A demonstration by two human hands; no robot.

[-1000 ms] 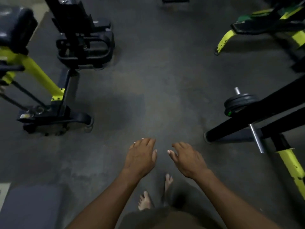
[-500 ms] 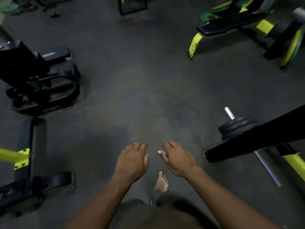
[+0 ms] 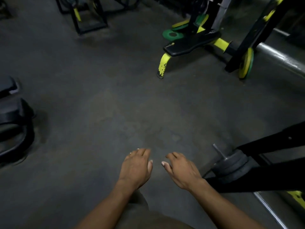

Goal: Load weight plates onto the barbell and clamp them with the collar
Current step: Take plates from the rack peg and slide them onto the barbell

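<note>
My left hand [image 3: 135,167] and my right hand [image 3: 181,169] hover side by side over the grey floor, palms down, fingers relaxed, holding nothing. To the right, dark weight plates [image 3: 231,164] sit stacked on the end of a barbell [image 3: 219,152], whose bare steel tip sticks out toward the upper left. A black frame beam [image 3: 267,144] crosses over the plates and hides the bar behind them. More of the steel bar [image 3: 270,212] shows at the lower right. Green plates [image 3: 171,34] and a yellow-green plate [image 3: 246,63] lie far off at the upper right. I see no collar.
A black and yellow bench [image 3: 189,47] stands at the upper right beside a rack. Black machine parts [image 3: 14,126] sit at the left edge. A black stand [image 3: 89,19] is at the top. Grey floor [image 3: 102,104] spreads between them.
The view has swung up and to the right: the left-hand machines slid out of frame, the bench and coloured plates came closer. Both hands kept their pose.
</note>
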